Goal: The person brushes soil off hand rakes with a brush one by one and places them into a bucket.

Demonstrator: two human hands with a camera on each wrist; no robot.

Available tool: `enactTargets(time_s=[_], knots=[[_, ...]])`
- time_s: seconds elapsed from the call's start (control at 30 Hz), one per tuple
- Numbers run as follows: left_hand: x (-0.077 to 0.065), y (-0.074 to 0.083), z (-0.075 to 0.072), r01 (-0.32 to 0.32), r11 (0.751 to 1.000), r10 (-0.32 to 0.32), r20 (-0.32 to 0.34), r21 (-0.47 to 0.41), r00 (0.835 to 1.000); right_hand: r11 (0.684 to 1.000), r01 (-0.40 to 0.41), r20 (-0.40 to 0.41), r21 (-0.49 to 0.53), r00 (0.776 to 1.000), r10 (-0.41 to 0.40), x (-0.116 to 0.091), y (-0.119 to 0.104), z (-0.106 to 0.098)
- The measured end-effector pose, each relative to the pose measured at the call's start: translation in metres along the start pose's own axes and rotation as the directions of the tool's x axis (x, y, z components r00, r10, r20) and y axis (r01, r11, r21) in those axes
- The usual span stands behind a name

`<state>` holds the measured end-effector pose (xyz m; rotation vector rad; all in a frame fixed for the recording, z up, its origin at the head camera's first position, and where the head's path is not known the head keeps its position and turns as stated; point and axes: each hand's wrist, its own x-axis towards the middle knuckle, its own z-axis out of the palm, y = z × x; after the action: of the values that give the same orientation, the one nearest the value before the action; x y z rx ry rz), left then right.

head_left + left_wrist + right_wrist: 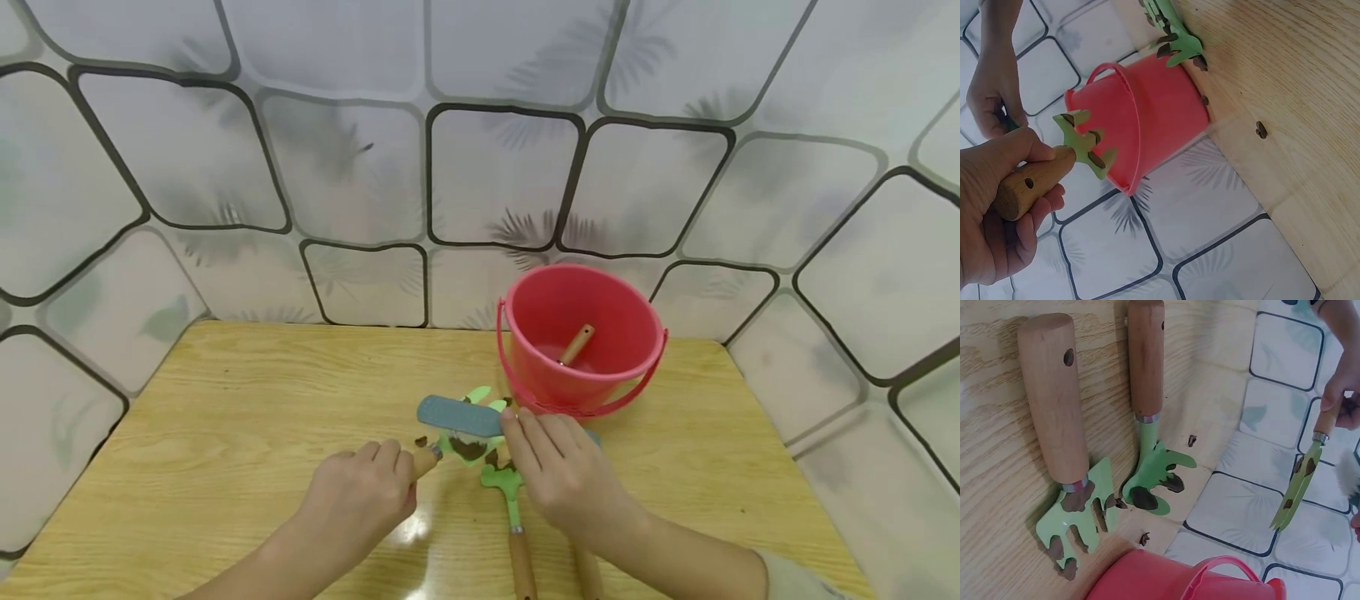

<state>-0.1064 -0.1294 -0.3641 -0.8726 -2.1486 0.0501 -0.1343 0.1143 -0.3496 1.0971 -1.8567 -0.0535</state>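
Observation:
My left hand (360, 487) grips the wooden handle of a small green garden fork (1082, 147). Brown dirt clumps cling to its prongs. In my right hand (562, 467) is a blue-grey brush (457, 415), its pale bristles turned down over the fork's prongs. From the head view I cannot tell how firmly the bristles touch them. Below, a green hand rake (1157, 472) lies on the table with dirt on its tines. Beside it is another dirty green fork (1079, 515), which my right hand mostly hides in the head view; its wooden handle (587, 573) shows.
A pink bucket (536, 367) stands at the back right of the wooden table (247, 417), its handle lowered toward me. One wooden tool handle (576, 345) sticks up inside. Loose dirt bits (1261, 130) lie on the tabletop. Patterned wall panels (360, 283) rise behind and beside the table.

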Motion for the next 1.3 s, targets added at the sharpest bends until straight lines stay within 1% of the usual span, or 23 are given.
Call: enactTargets(time_s=[0.07,0.1,0.17,0.33,0.43,0.53,0.6,0.67,0.73,0.83,0.93,1.07,1.17,1.3], knots=[[0.000,0.000,0.000,-0.001,1.000,0.001,0.002,0.005,1.000,1.000,-0.007,-0.042,0.021,0.999,0.008,-0.001,0.001,0.001],[0.000,0.000,-0.001,-0.003,1.000,0.003,0.003,0.007,1.000,1.000,-0.010,-0.045,0.026,0.999,0.011,-0.002,0.001,0.002],[0.000,-0.001,-0.001,-0.007,1.000,0.006,0.008,0.011,1.000,1.000,-0.015,-0.013,0.021,1.000,0.015,-0.004,0.002,0.002],[0.000,-0.002,-0.002,-0.029,1.000,0.029,0.009,0.002,1.000,0.999,-0.002,0.079,-0.035,0.997,0.004,-0.010,-0.001,0.008],[-0.001,-0.001,-0.002,-0.048,0.999,0.048,0.013,-0.021,0.999,0.998,-0.002,0.087,-0.062,0.996,0.007,-0.015,-0.001,0.016],[-0.003,0.000,0.000,-0.062,0.997,0.063,0.038,-0.045,0.997,0.995,-0.010,0.103,-0.096,0.994,0.020,-0.023,0.003,0.024],[-0.005,0.001,0.002,-0.067,0.996,0.069,0.045,-0.052,0.997,0.990,-0.010,0.120,-0.139,0.992,0.026,-0.030,0.007,0.031],[-0.007,0.002,0.004,-0.067,0.996,0.070,0.047,-0.055,0.996,0.984,-0.020,0.139,-0.177,0.989,0.046,-0.037,0.013,0.040],[-0.009,0.003,0.005,-0.060,0.997,0.062,0.037,-0.048,0.997,0.980,-0.040,0.157,-0.192,0.985,0.071,-0.043,0.018,0.046],[-0.010,0.004,0.005,-0.038,0.999,0.039,0.020,-0.035,0.999,0.981,-0.079,0.163,-0.177,0.981,0.108,-0.051,0.024,0.051],[-0.010,0.004,0.004,-0.020,1.000,0.020,0.018,-0.022,1.000,0.984,-0.111,0.163,-0.142,0.977,0.134,-0.051,0.028,0.047],[-0.010,0.003,0.003,-0.019,1.000,0.019,0.039,-0.007,0.999,0.983,-0.154,0.167,-0.103,0.971,0.170,-0.038,0.030,0.034],[-0.010,0.002,0.004,-0.018,1.000,0.018,0.054,-0.001,0.998,0.984,-0.151,0.188,-0.091,0.968,0.166,-0.027,0.026,0.022],[-0.009,0.001,0.004,-0.010,1.000,0.011,0.064,-0.006,0.998,0.990,-0.101,0.204,-0.096,0.972,0.119,-0.017,0.015,0.010]])
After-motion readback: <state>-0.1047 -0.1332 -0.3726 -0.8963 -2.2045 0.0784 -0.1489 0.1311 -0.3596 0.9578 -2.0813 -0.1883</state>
